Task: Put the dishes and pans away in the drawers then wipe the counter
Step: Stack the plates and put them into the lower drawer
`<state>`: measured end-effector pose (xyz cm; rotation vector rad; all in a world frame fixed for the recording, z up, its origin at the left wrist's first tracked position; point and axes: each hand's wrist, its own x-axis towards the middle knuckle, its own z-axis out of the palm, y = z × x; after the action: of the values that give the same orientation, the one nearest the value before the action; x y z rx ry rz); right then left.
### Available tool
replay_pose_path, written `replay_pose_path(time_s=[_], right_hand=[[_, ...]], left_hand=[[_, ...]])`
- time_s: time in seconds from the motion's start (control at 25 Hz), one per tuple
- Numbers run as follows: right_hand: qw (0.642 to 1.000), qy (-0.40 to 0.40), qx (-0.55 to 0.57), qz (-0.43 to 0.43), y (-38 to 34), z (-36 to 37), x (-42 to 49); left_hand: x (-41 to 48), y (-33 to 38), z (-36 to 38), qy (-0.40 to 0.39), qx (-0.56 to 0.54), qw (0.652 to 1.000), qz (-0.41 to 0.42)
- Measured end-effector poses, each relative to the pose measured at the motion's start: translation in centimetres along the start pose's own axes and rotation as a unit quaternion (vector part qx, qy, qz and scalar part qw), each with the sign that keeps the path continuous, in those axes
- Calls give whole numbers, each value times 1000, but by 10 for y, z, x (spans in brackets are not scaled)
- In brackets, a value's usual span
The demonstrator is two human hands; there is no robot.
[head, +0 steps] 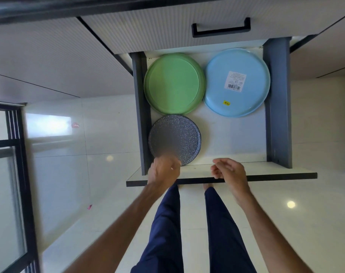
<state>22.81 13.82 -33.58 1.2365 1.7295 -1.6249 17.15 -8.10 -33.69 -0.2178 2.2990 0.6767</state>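
I look down into an open drawer. A green plate lies at its back left. Beside it, at the back right, a light blue plate lies upside down with a barcode label on it. A dark speckled plate lies flat at the front left. My left hand is at this plate's near edge and covers it; its fingers are blurred, so a grip cannot be made out. My right hand hovers over the drawer's front panel with fingers loosely curled, holding nothing.
A shut drawer with a black handle sits above the open one. The drawer's front right floor is bare white. My legs in dark blue trousers stand on glossy white tiles. A black-framed glass door is at the left.
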Motion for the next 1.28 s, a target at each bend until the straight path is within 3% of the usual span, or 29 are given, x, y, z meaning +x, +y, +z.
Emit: replay_pose_path(time_s=[0.36, 0.6, 1.0, 1.28], right_hand=[[999, -36, -37, -4, -5, 8, 9], [997, -55, -46, -38, -42, 17, 16], [987, -111, -44, -111, -171, 20, -44], [982, -118, 21, -148, -256, 78, -122]], left_hand=[[3, 8, 20, -34, -16, 999, -14], [17, 33, -10, 4, -58, 998, 3], [-32, 89, -132, 107, -152, 982, 39], [-71, 64, -238, 151, -220, 963, 34]])
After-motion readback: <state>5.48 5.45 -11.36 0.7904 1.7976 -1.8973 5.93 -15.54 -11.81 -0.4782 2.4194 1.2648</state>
